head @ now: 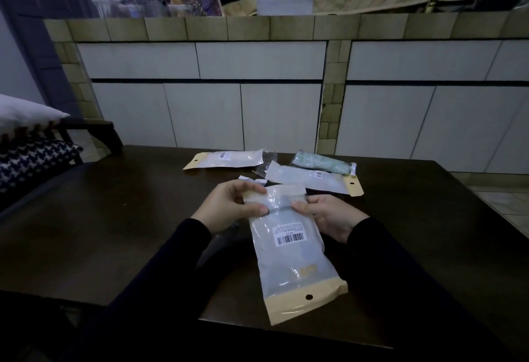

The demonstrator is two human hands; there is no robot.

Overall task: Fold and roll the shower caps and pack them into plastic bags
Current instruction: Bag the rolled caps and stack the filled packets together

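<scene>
I hold a plastic bag [292, 258] with a barcode label and a tan header strip over the dark table [114, 218]. My left hand [232, 207] pinches its upper left edge. My right hand [326, 212] grips the upper right edge at the flap. The bag looks filled with something pale; its contents are not clear. Farther back lie two more packed bags [226, 159] [312, 178] and a rolled green shower cap [320, 162] in a clear sleeve.
A small clear plastic piece [269, 158] lies between the far bags. A bench with cushions [31, 161] stands at the left. A tiled counter wall [257, 89] rises behind the table. The table's near edge is just below the bag.
</scene>
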